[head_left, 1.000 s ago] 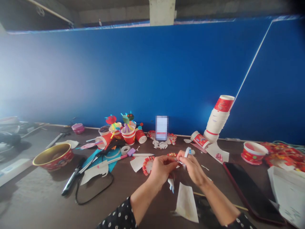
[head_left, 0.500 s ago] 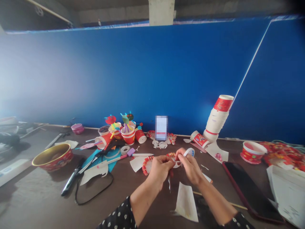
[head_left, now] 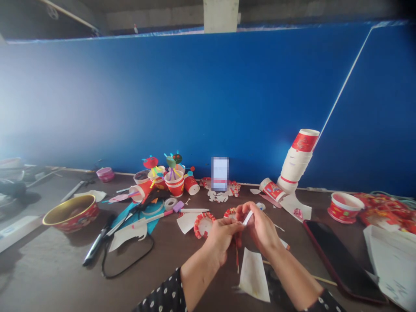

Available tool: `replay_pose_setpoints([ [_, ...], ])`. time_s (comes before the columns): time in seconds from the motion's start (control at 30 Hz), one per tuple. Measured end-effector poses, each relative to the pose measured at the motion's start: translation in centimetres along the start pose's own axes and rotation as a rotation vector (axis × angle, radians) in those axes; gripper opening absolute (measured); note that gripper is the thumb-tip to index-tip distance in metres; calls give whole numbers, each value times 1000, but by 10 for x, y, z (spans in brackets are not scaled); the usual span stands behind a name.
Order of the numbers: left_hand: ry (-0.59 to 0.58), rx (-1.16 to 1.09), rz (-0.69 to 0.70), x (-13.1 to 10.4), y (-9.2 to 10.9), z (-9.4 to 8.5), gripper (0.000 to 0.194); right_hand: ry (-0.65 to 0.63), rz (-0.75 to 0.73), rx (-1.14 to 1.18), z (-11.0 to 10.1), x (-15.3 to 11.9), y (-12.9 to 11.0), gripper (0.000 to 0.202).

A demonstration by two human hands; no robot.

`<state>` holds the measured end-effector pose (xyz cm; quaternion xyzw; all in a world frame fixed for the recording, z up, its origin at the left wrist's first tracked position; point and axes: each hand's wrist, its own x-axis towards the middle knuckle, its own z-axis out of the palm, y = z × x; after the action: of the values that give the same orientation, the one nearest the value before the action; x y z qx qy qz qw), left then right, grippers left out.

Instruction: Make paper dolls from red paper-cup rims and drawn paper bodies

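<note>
White, narrow, paper-like strip [head_left: 248,218] is at two o'clock from your left hand [head_left: 222,234], whose fingers pinch its near end; right hand [head_left: 261,229] curls half-closed, hold unclear. Probably light, bendable: grip ends gently.

You're looking through a single camera, worn on your own head — it faces forward and tips down over the desk [head_left: 169,264]. Your left hand [head_left: 219,236] and right hand [head_left: 258,229] sit close in, just right of centre in the lower half, forearms entering from the bottom edge. Beyond, a blue partition [head_left: 208,95] fills the upper half — above it, a concrete pillar [head_left: 221,16] shows at the top edge.
</note>
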<state>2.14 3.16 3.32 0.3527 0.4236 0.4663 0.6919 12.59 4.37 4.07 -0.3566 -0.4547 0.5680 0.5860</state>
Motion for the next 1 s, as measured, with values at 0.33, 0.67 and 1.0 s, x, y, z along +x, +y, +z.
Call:
replay_pose_setpoints([
  [0.33,25,49,-34,-2,0,1,16,-18,15,59,5,-4,2,25],
  [0.67,28,141,13,2,-3,-2,33,-2,-23,-89,-5,2,-10,27],
  [1.0,38,-42,-20,3,11,-5,14,118,-270,-1397,-98,27,-13,25],
])
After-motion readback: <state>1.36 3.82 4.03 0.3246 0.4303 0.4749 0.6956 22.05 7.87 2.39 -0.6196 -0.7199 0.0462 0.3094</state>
